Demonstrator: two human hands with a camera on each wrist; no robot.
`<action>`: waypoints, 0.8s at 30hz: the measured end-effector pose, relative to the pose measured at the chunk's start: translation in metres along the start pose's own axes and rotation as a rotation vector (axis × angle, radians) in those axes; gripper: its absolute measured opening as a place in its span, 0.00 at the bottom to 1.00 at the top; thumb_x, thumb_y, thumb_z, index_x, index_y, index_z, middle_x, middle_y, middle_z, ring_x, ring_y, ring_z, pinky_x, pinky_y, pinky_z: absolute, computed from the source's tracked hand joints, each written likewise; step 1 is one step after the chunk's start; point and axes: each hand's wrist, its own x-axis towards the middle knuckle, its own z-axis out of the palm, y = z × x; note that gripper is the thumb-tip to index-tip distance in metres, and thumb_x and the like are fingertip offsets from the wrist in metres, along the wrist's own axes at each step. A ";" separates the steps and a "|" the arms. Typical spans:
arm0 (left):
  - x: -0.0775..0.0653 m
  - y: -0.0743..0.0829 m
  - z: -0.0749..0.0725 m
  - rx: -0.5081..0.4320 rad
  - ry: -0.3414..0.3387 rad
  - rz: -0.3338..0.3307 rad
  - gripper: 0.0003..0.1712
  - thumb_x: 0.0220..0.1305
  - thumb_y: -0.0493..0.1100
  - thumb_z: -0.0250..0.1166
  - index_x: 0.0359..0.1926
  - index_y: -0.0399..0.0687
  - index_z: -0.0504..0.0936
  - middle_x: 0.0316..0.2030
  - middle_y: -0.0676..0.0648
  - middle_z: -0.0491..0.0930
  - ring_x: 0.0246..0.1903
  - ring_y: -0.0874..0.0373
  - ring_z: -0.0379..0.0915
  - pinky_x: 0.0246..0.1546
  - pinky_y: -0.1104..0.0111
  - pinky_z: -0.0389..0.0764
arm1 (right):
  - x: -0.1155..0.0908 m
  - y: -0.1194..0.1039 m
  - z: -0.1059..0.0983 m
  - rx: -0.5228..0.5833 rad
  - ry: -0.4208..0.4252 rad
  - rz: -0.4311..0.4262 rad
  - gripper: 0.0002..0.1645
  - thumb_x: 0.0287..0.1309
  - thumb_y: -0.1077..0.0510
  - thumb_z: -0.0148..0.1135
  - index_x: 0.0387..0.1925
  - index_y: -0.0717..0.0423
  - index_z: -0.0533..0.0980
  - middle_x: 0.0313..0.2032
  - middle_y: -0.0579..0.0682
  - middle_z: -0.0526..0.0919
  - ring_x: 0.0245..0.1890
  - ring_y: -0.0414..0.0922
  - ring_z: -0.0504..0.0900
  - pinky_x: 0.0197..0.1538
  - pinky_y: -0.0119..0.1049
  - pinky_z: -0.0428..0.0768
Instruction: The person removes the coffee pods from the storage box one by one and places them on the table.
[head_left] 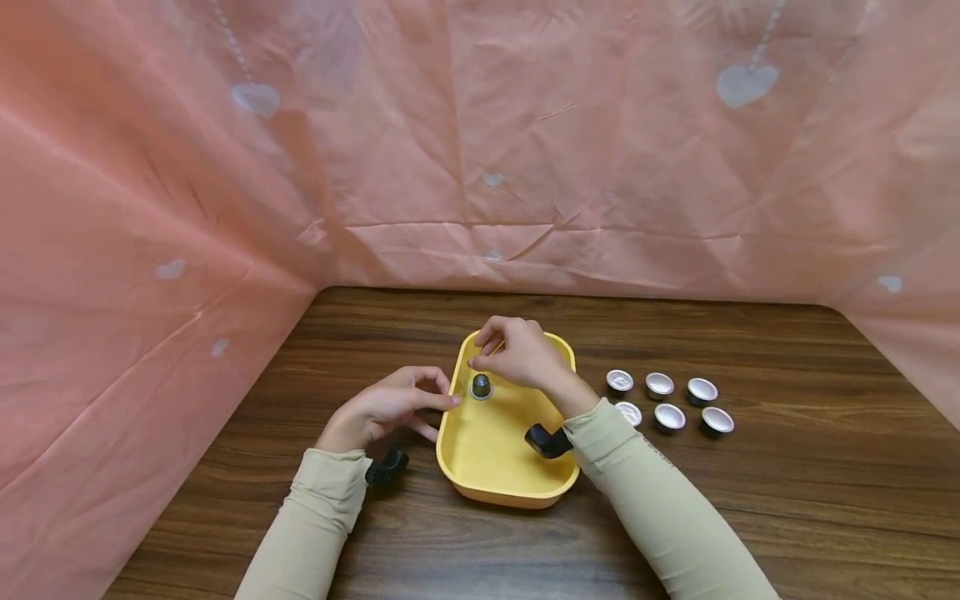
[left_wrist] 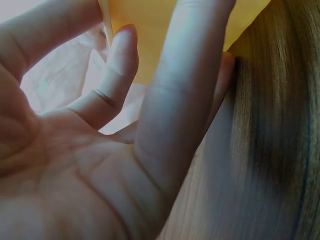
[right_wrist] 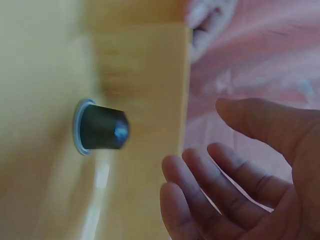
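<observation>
A dark coffee capsule [head_left: 481, 385] with a silvery rim stands wide end down in a yellow tray [head_left: 498, 450], near its left wall. Above the capsule, my right hand [head_left: 521, 354] holds nothing. In the right wrist view its bent fingers [right_wrist: 195, 185] and thumb are apart, with the capsule [right_wrist: 102, 126] a short way off. My left hand [head_left: 393, 404] holds the tray's left rim, one fingertip reaching over it. The left wrist view shows fingers [left_wrist: 180, 85] against the outside of the yellow wall.
Several coffee capsules [head_left: 670, 417] sit in two rows on the dark wooden table [head_left: 810, 467], right of the tray, silvery lids up. One is partly behind my right sleeve [head_left: 660, 500]. A pink curtain [head_left: 600, 167] with pale hearts surrounds the table's back and sides.
</observation>
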 end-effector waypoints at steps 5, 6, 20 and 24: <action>0.000 0.001 0.000 0.005 0.007 0.005 0.09 0.71 0.36 0.68 0.35 0.46 0.76 0.42 0.46 0.76 0.42 0.54 0.83 0.40 0.55 0.95 | 0.006 -0.005 0.009 -0.157 -0.033 0.015 0.17 0.59 0.51 0.78 0.46 0.53 0.84 0.41 0.48 0.90 0.41 0.44 0.86 0.45 0.37 0.86; 0.000 0.002 -0.001 0.006 0.011 0.007 0.09 0.71 0.36 0.69 0.35 0.46 0.76 0.42 0.46 0.76 0.42 0.54 0.83 0.39 0.55 0.95 | 0.007 -0.006 0.011 -0.188 -0.044 0.021 0.18 0.59 0.51 0.78 0.46 0.54 0.84 0.40 0.48 0.89 0.40 0.44 0.86 0.43 0.37 0.85; 0.000 0.002 -0.002 -0.004 0.019 0.009 0.09 0.71 0.35 0.68 0.36 0.46 0.76 0.41 0.47 0.78 0.42 0.54 0.84 0.39 0.56 0.95 | 0.026 0.024 0.035 -0.315 -0.107 0.090 0.20 0.53 0.47 0.81 0.43 0.50 0.84 0.37 0.48 0.87 0.36 0.44 0.83 0.38 0.39 0.83; 0.000 0.002 -0.003 -0.006 0.015 0.011 0.08 0.72 0.35 0.68 0.36 0.46 0.76 0.41 0.47 0.78 0.42 0.54 0.84 0.38 0.57 0.94 | 0.021 0.020 0.031 -0.295 -0.107 0.085 0.21 0.53 0.46 0.82 0.43 0.49 0.84 0.35 0.46 0.88 0.38 0.44 0.84 0.39 0.38 0.83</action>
